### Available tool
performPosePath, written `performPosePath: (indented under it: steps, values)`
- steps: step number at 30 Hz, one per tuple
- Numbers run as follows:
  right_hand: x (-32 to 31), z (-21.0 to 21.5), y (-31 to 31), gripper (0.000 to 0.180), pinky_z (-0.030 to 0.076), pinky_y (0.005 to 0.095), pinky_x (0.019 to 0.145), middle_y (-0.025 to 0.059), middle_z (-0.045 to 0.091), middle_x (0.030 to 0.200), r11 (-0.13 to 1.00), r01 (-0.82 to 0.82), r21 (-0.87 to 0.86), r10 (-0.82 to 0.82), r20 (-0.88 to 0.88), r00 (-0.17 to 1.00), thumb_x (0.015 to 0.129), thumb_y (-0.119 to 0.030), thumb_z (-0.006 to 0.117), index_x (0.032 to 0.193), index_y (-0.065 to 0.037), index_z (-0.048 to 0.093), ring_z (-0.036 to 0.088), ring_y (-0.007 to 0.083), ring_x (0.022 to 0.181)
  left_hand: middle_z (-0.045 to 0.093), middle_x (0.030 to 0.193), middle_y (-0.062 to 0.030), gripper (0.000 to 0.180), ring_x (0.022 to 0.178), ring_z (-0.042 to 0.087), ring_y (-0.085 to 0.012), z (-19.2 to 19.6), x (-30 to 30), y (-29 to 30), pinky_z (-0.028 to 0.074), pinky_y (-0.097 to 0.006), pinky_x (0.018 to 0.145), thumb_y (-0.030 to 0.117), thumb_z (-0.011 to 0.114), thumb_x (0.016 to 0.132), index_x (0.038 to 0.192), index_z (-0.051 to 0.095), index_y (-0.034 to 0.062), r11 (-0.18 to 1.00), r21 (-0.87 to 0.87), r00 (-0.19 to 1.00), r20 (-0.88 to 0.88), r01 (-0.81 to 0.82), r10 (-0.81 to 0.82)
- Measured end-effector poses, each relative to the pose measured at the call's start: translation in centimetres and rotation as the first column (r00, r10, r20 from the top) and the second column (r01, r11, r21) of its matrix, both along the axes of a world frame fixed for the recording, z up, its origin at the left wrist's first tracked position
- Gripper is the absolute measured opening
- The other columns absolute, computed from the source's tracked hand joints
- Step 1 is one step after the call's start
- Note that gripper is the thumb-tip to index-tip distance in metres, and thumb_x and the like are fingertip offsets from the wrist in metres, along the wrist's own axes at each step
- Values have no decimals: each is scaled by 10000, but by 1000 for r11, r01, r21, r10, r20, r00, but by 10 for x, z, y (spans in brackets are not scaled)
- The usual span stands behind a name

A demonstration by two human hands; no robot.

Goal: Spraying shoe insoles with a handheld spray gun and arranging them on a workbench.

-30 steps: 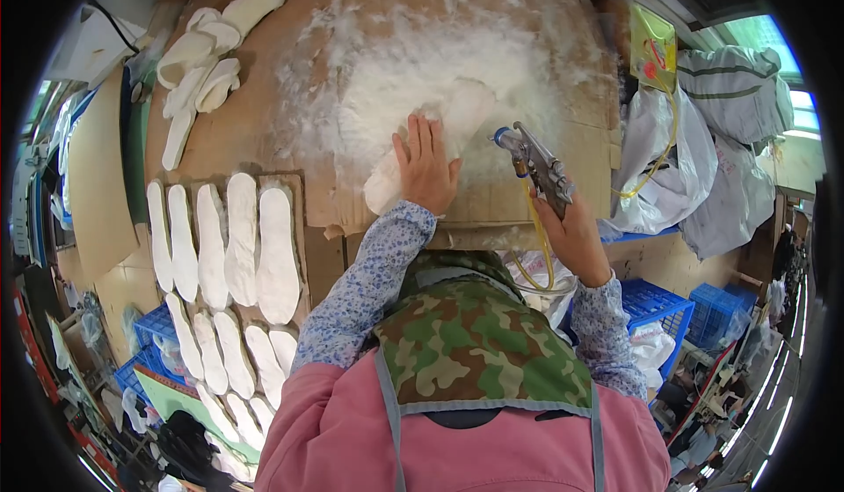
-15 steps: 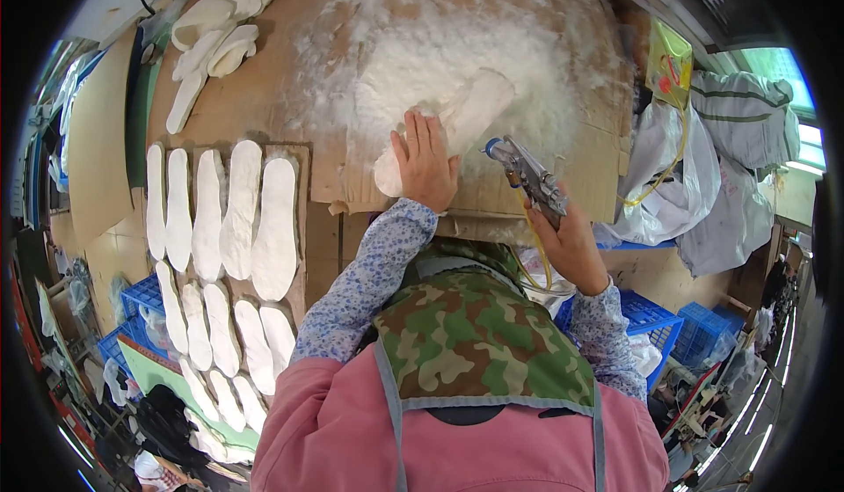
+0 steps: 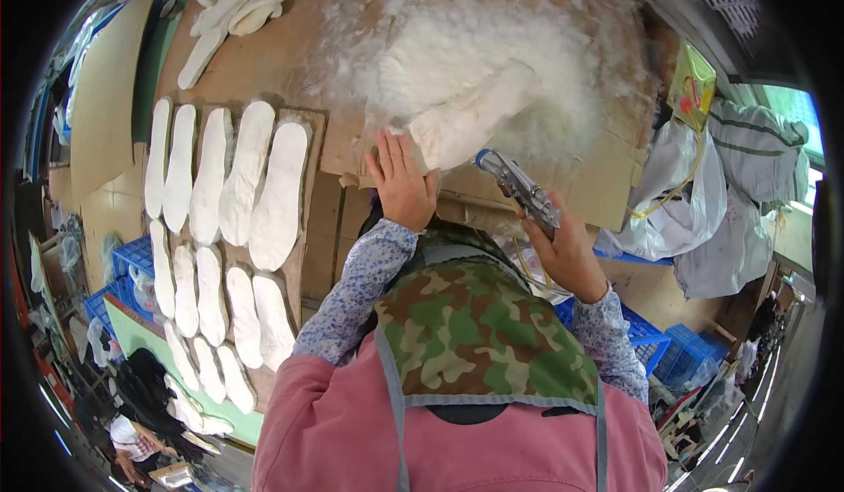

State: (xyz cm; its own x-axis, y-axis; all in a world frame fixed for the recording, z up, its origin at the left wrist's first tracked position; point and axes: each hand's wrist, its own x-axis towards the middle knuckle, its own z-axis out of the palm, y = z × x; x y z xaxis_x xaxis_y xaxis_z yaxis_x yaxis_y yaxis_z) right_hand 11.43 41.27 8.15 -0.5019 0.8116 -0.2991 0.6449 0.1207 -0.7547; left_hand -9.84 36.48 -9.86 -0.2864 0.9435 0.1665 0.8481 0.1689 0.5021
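Since the earlier frames the view has tipped down: the fleecy insole (image 3: 475, 118) under the left hand (image 3: 403, 184) now sits higher and more tilted, and the spray gun (image 3: 520, 189) has come in closer to it. Far left, five white insoles (image 3: 224, 180) in the upper row on cardboard (image 3: 312, 219), about five more below, a loose pile (image 3: 233, 8) top left. Left hand flat, fingers spread, pressing the insole's near end on the fluff-covered board (image 3: 492, 52). Right hand (image 3: 567, 255) closed round the gun's grip. Blue crates (image 3: 677, 351) at right, contents unclear.
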Motion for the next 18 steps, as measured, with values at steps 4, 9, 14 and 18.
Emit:
performPosePath:
  steps: [4, 9, 14, 18]
  values:
    - [-5, 1, -5, 322, 478, 425, 773, 225, 625, 969, 998, -59, -31, 58, -30, 998, 881, -39, 595, 1183, -1, 490, 609, 419, 909, 220, 1506, -315, 794, 1434, 155, -452, 4, -5, -21, 123, -617, 1130, 259, 623, 868, 1449, 223, -106, 998, -50, 999, -23, -26, 25]
    - [-15, 1, -11, 334, 480, 434, 775, 232, 622, 970, 988, -149, -38, 146, -55, 988, 874, -31, 601, 1187, -4, 490, 603, 430, 918, 222, 1512, -297, 761, 1439, 141, -452, 3, -10, -45, 105, -625, 1129, 218, 612, 871, 1458, 233, -83, 995, -98, 1000, 7, -14, 15]
    - [-16, -2, -13, 345, 482, 438, 771, 237, 620, 977, 983, -185, -21, 183, -75, 980, 870, -28, 603, 1194, -3, 486, 603, 437, 922, 228, 1514, -283, 705, 1445, 132, -443, 0, -9, -53, 94, -626, 1131, 187, 595, 872, 1447, 271, -63, 996, -76, 997, 49, -55, 59]
    - [-6, -3, -8, 322, 495, 414, 746, 209, 649, 946, 998, -59, 24, 60, -48, 997, 892, -42, 594, 1193, -3, 489, 633, 404, 878, 374, 1391, -248, 622, 1294, 333, -423, 17, -9, -46, 225, -592, 1058, 140, 575, 881, 1438, 331, 11, 996, -41, 995, 59, -78, 81]
